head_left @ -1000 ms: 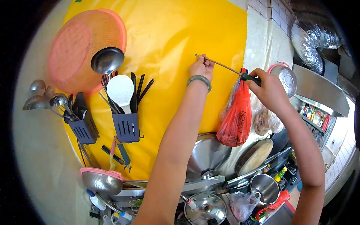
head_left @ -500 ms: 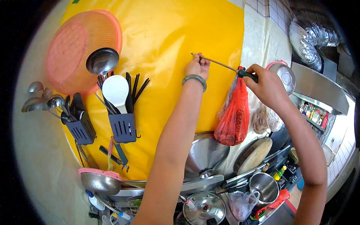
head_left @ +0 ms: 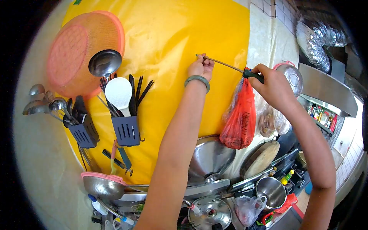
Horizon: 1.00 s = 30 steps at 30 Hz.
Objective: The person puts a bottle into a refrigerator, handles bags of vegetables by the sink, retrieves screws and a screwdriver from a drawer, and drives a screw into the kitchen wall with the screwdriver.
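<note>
My right hand (head_left: 274, 86) is closed around the dark green handle of a screwdriver (head_left: 226, 66), whose long thin shaft points left. At the far end of the shaft, my left hand (head_left: 201, 68) pinches its fingertips together, with a bracelet (head_left: 198, 81) on that wrist. A tiny piece (head_left: 197, 55) sticks out past the left fingers toward the yellow wall sheet (head_left: 168, 38); it is too small to make out. A red plastic bag (head_left: 241, 119) hangs just below the screwdriver handle.
Left on the wall hang a pink basket (head_left: 67, 57), a ladle (head_left: 105, 62) and dark utensil holders (head_left: 125, 131). Below stand a metal lid (head_left: 212, 157), a round chopping board (head_left: 262, 159), a steel pot (head_left: 271, 191) and a lidded pot (head_left: 209, 214). A range hood (head_left: 326, 88) is at right.
Almost nothing differs. The view has shifted very slightly, and both hands keep the same hold on the screwdriver handle and at its tip.
</note>
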Available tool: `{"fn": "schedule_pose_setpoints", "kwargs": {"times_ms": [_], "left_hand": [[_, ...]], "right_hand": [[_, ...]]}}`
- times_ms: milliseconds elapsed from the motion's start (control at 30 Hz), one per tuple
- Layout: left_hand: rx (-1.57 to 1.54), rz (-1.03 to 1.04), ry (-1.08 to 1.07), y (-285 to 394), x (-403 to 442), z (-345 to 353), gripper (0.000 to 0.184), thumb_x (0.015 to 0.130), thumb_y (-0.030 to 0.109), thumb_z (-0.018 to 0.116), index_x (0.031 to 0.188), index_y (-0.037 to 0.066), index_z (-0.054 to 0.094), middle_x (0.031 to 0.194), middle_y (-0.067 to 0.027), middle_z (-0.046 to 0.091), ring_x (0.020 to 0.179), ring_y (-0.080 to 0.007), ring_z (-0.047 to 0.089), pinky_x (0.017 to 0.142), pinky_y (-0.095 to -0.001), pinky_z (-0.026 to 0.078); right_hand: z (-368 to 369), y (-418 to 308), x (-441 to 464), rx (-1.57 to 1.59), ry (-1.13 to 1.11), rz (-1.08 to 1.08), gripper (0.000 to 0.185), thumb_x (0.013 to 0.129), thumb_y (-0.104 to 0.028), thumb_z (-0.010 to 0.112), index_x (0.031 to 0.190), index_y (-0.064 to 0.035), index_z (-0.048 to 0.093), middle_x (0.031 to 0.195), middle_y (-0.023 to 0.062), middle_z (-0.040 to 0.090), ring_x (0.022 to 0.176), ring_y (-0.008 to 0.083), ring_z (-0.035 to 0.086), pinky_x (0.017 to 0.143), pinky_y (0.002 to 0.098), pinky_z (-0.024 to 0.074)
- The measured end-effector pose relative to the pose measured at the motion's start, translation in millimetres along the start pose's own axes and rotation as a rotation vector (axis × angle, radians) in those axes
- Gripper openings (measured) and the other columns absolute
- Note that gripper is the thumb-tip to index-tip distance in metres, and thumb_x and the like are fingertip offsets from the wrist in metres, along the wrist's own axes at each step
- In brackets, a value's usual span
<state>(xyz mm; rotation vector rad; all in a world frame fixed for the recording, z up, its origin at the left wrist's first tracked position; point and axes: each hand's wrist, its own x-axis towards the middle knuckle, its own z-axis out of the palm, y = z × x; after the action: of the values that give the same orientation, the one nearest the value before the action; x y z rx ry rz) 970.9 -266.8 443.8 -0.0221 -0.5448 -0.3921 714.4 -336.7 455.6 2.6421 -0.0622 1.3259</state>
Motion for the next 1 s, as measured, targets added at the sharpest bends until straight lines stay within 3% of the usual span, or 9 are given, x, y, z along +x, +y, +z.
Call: {"fn": "schedule_pose_setpoints", "kwargs": {"times_ms": [300, 400, 600, 800, 1000], "left_hand": [[-0.057, -0.003, 0.008, -0.5, 5.5, -2.0, 0.014, 0.096, 0.012, 0.042, 0.09, 0.002, 0.05, 0.07, -0.0037, 0.045, 0.055, -0.0129, 0.039, 0.057, -0.028, 0.043], [-0.052, 0.007, -0.013, -0.2, 3.9, -2.0, 0.015, 0.096, 0.012, 0.043, 0.089, 0.002, 0.05, 0.07, -0.0036, 0.045, 0.055, -0.0131, 0.04, 0.058, -0.028, 0.043], [-0.028, 0.009, -0.011, 0.7, 1.6, -0.6, 0.014, 0.096, 0.012, 0.044, 0.089, 0.002, 0.051, 0.07, -0.0038, 0.045, 0.056, -0.0133, 0.04, 0.058, -0.028, 0.043], [-0.036, 0.008, -0.006, 1.9, 1.9, 1.9, 0.013, 0.096, 0.012, 0.044, 0.088, 0.003, 0.051, 0.07, -0.0035, 0.045, 0.057, -0.0132, 0.04, 0.058, -0.0282, 0.044], [-0.043, 0.006, 0.008, 1.9, 2.8, 1.0, 0.012, 0.095, 0.011, 0.044, 0.089, 0.004, 0.05, 0.071, -0.0036, 0.046, 0.057, -0.0135, 0.041, 0.058, -0.0288, 0.044]], "right_hand": [[-5.8, -0.3, 9.4, -0.121, 0.016, -0.123, 0.026, 0.08, -0.025, 0.059, 0.087, 0.0004, 0.057, 0.079, 0.0204, 0.064, 0.076, 0.0372, 0.063, 0.069, 0.0449, 0.0499], [-14.7, -15.6, 9.2, -0.21, -0.025, -0.015, 0.029, 0.08, -0.026, 0.059, 0.089, 0.0012, 0.057, 0.081, 0.0212, 0.064, 0.078, 0.0362, 0.063, 0.069, 0.0442, 0.0501], [-12.9, -13.4, 13.2, -0.122, 0.004, -0.056, 0.028, 0.081, -0.027, 0.057, 0.091, -0.0007, 0.06, 0.082, 0.02, 0.065, 0.078, 0.0342, 0.064, 0.07, 0.0443, 0.0503], [-23.5, -21.0, 13.9, -0.256, -0.115, -0.009, 0.03, 0.078, -0.025, 0.059, 0.093, 0.0018, 0.058, 0.087, 0.0215, 0.064, 0.082, 0.0347, 0.064, 0.073, 0.0438, 0.0504], [-11.7, -11.4, 10.7, -0.227, 0.073, -0.11, 0.028, 0.08, -0.024, 0.057, 0.095, -0.0003, 0.058, 0.082, 0.019, 0.065, 0.076, 0.0353, 0.064, 0.07, 0.0449, 0.0508]]}}
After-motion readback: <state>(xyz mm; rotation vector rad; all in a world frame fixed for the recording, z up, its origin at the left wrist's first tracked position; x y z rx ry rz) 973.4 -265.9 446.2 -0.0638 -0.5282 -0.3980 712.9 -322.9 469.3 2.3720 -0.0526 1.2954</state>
